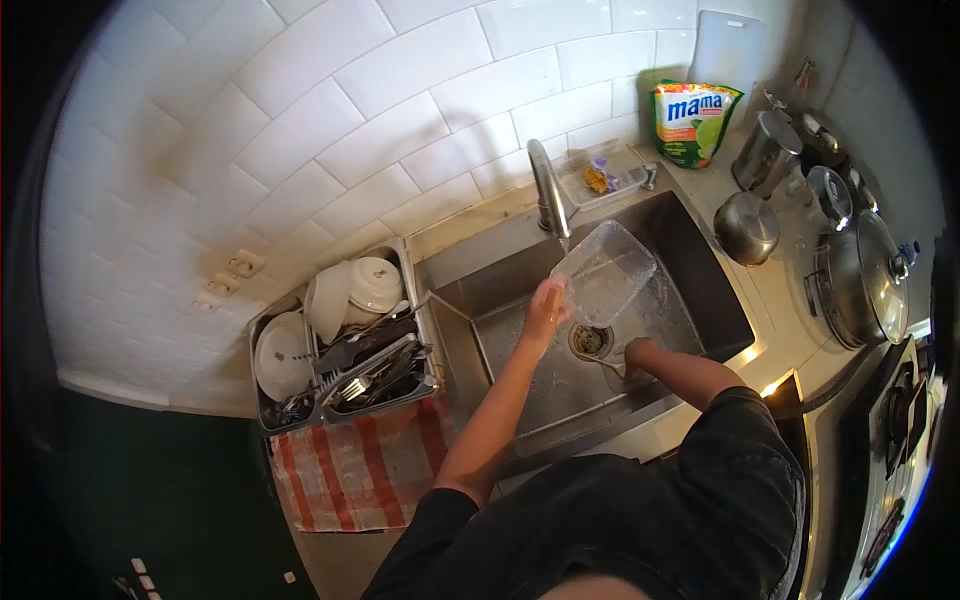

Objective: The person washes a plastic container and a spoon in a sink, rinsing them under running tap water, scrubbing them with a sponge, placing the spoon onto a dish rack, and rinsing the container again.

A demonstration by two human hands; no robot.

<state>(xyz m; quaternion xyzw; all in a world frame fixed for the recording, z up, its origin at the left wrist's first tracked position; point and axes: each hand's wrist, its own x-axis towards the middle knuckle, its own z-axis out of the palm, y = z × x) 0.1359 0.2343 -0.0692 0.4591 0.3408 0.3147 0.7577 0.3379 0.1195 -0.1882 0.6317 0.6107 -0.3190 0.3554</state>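
Observation:
My left hand (548, 303) grips the near left edge of a clear plastic container (607, 275). The container is tilted over the sink (662, 325), under the tap (546, 188). A thin stream of water falls from the spout to its left side. Low in the basin, my right hand (640, 355) is right of the drain (590, 341). Its fingers point down and are mostly hidden, so I cannot make out whether they hold anything. A pale, thin shape shows just left of those fingers.
Left of the sink, a dish rack (420, 352) holds white bowls, plates and cutlery above a red-striped cloth (360, 470). Behind are a tray with a sponge (598, 178) and a green mama pouch (692, 125). Metal pots (747, 228) and a stove (890, 440) are on the right.

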